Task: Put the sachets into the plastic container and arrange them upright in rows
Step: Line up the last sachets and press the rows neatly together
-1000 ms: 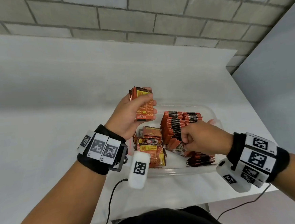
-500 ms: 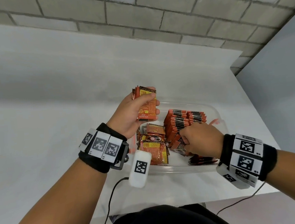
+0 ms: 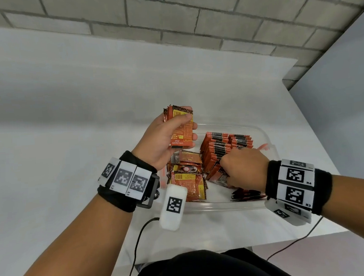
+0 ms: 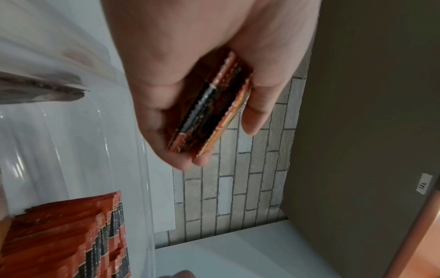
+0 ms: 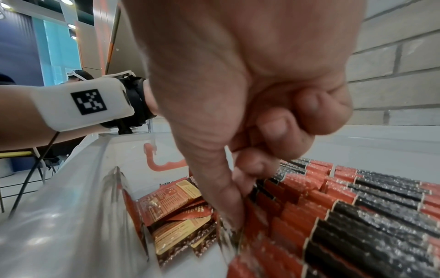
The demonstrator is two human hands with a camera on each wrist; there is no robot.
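Note:
A clear plastic container (image 3: 223, 207) sits on the white table. Inside it on the right, red-and-black sachets stand upright in rows (image 3: 224, 143) (image 5: 361, 206). On its left side, loose sachets (image 3: 188, 181) (image 5: 176, 205) lie flat. My left hand (image 3: 162, 139) holds a small stack of sachets (image 3: 181, 128) (image 4: 207, 112) above the container's far left corner, thumb on the front face. My right hand (image 3: 242, 169) is inside the container at the near end of the rows. Its fingers are curled and its thumb and fingertips (image 5: 234, 216) pinch the top edge of a sachet there.
A brick wall (image 3: 189, 17) runs behind the table and a grey panel (image 3: 348, 103) stands at the right. The table's right edge (image 3: 321, 148) lies close to the container. An orange clip (image 5: 161, 163) sits on the container's left wall. Cables hang off the front edge.
Hardly anything differs. My right hand has shifted slightly left along the near end of the rows. The left hand keeps its stack raised in about the same place.

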